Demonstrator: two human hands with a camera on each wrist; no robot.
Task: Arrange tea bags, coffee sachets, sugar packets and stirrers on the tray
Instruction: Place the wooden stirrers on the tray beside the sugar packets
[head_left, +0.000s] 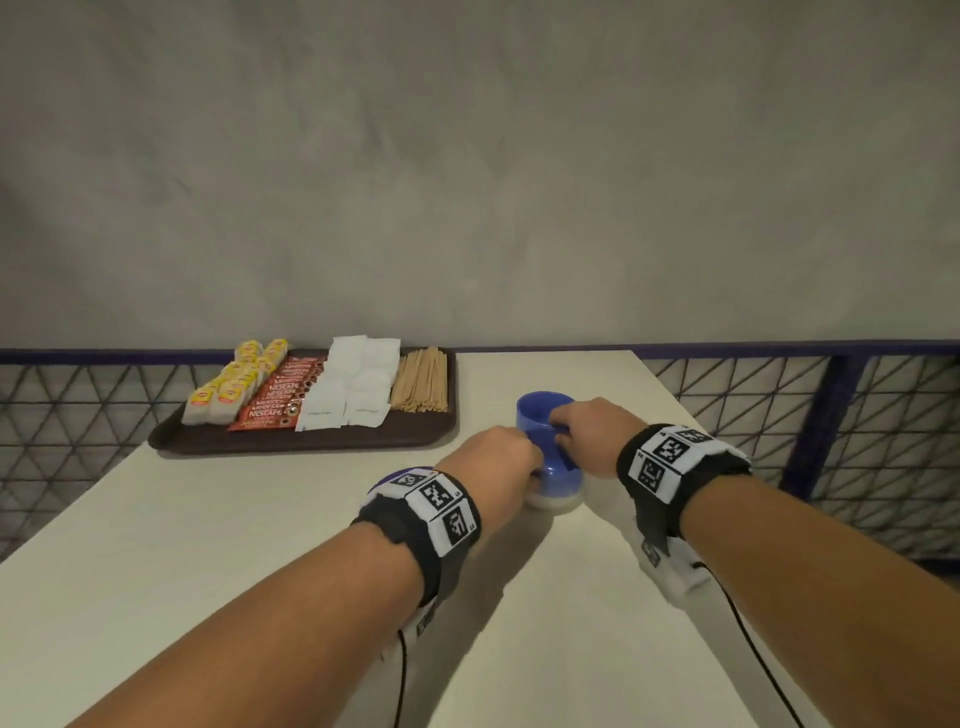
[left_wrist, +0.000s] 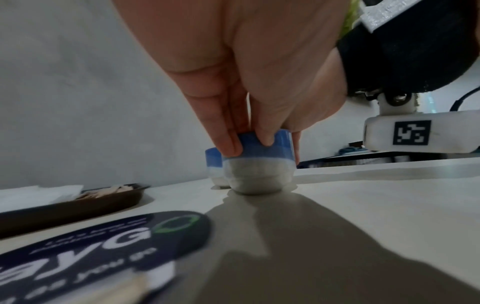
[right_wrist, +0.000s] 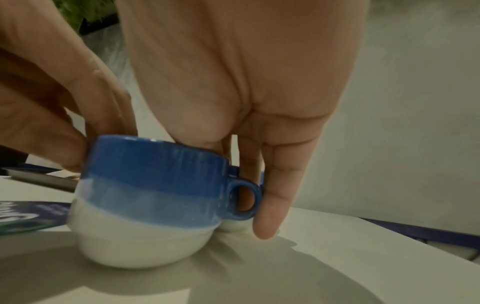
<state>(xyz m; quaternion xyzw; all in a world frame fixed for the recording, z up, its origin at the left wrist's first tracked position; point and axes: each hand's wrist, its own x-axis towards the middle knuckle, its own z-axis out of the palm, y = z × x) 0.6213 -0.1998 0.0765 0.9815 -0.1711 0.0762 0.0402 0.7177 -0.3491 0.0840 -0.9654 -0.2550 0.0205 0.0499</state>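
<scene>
A dark brown tray (head_left: 291, 444) at the back left holds yellow tea bags (head_left: 234, 389), red coffee sachets (head_left: 280, 400), white sugar packets (head_left: 353, 384) and wooden stirrers (head_left: 422, 379) in side-by-side rows. Right of it, a blue-and-white cup (head_left: 558, 480) (right_wrist: 150, 195) stands on the table. My left hand (head_left: 514, 457) (left_wrist: 249, 144) pinches its rim from above. My right hand (head_left: 571, 431) (right_wrist: 254, 205) reaches down at its small handle, one finger behind the loop; the thumb is hidden. A second matching cup (head_left: 540, 410) (left_wrist: 214, 164) stands just behind, touching or nearly so.
A round dark blue printed coaster (head_left: 395, 475) (left_wrist: 103, 242) lies on the white table (head_left: 260, 545) under my left wrist. A wire-mesh railing (head_left: 779, 395) with a blue top bar runs behind the table. The table's right edge is close to the cups.
</scene>
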